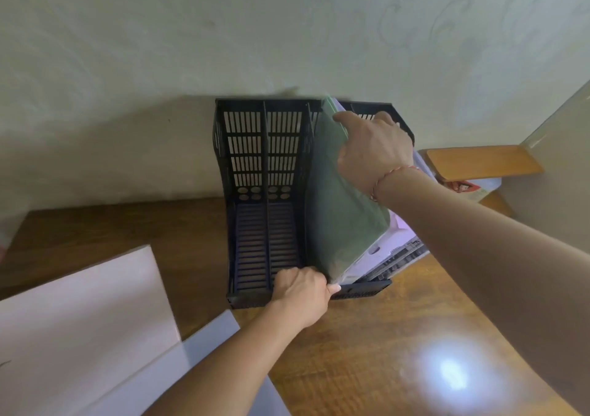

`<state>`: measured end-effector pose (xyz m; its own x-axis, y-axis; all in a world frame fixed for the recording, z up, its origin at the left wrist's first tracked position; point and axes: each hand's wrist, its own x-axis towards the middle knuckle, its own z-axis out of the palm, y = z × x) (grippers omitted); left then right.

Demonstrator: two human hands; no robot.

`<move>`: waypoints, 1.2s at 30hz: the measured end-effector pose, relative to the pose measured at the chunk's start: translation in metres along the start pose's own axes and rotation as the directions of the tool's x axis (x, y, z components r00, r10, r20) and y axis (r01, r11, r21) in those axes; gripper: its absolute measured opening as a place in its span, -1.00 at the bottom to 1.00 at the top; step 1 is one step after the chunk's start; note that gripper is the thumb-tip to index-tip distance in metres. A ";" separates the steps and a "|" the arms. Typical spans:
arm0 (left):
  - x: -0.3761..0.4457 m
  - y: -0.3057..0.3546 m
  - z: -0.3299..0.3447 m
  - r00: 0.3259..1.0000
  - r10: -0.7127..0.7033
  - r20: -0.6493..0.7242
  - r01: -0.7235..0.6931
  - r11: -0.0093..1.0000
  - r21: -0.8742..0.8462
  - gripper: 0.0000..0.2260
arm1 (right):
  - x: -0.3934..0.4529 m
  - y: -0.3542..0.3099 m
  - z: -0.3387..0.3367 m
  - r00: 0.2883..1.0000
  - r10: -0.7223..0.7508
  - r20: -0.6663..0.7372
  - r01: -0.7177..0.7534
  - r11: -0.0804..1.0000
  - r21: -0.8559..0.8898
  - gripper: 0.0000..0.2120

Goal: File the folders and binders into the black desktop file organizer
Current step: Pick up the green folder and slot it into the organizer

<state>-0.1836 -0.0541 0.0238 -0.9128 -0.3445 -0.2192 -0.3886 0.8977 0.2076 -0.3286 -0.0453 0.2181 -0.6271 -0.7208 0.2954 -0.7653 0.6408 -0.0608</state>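
Observation:
The black desktop file organizer (252, 160) stands against the wall at the back of the wooden table. Its two left slots hold nothing. A green folder (338, 211) stands tilted in a slot on the right, with pale folders (383, 256) behind it. My right hand (373, 150) grips the green folder's top edge. My left hand (301, 294) grips the organizer's low front rim just below the green folder's bottom corner.
White folders (79, 326) and a translucent sleeve (210, 332) lie on the table (367, 351) at the front left. A wooden tray (482, 161) sits on a package at the right, beside a beige panel (555, 173).

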 end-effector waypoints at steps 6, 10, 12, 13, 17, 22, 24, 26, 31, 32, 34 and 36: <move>0.014 0.008 -0.014 0.941 -0.026 0.338 -0.066 0.964 0.259 -0.34 | -0.001 -0.002 0.001 1.000 0.001 -0.014 -0.001 1.000 0.014 -0.50; 0.037 0.023 -0.033 0.814 -0.130 0.566 -0.192 0.860 0.473 -0.28 | 0.001 -0.003 0.005 1.000 0.007 0.009 -0.007 0.997 0.079 -0.50; 0.038 0.024 -0.037 0.798 -0.110 0.592 -0.240 0.844 0.480 -0.29 | 0.001 -0.002 0.001 0.998 0.000 0.064 -0.006 0.996 0.092 -0.52; 0.035 0.022 -0.037 0.812 -0.075 0.579 -0.250 0.851 0.462 -0.33 | -0.001 0.001 -0.003 0.995 -0.010 0.100 0.001 0.996 0.093 -0.54; 0.009 0.000 -0.026 0.946 0.082 0.313 -0.161 0.959 0.235 -0.56 | -0.022 0.018 -0.027 0.974 -0.041 0.221 -0.025 0.957 0.290 -0.40; -0.017 -0.005 -0.002 0.991 0.090 -0.095 -0.095 0.994 -0.045 -0.71 | -0.070 0.013 -0.023 0.958 -0.135 0.255 0.053 0.952 0.303 -0.44; -0.014 -0.003 0.004 0.994 0.023 -0.111 -0.036 0.992 -0.118 -0.74 | -0.076 0.010 -0.017 0.969 -0.131 0.210 0.076 0.965 0.253 -0.55; -0.011 -0.004 0.007 0.995 -0.012 -0.100 -0.004 0.986 -0.164 -0.78 | -0.078 0.009 -0.014 0.979 -0.135 0.155 0.105 0.977 0.183 -0.59; -0.009 -0.001 0.009 0.998 -0.040 -0.040 0.033 0.987 -0.160 -0.88 | -0.081 0.007 -0.005 0.983 -0.122 0.135 0.110 0.989 0.097 -0.57; -0.009 0.001 0.008 0.999 -0.035 -0.025 0.031 0.992 -0.125 -0.89 | -0.081 0.007 -0.006 0.983 -0.119 0.139 0.107 0.990 0.093 -0.58; -0.011 0.003 0.004 1.000 -0.003 -0.018 0.002 1.000 -0.017 -0.86 | -0.082 0.009 -0.008 0.986 -0.114 0.124 0.101 0.989 0.108 -0.56; -0.020 0.000 0.003 0.992 0.077 -0.097 -0.075 0.997 0.025 -0.81 | -0.090 0.013 -0.013 0.994 -0.104 -0.036 0.108 0.984 0.140 -0.51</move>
<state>-0.1650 -0.0469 0.0254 -0.9480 -0.2993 -0.1086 -0.3157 0.9277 0.1994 -0.2805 0.0318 0.2036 -0.5384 -0.7738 0.3337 -0.8413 0.5158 -0.1615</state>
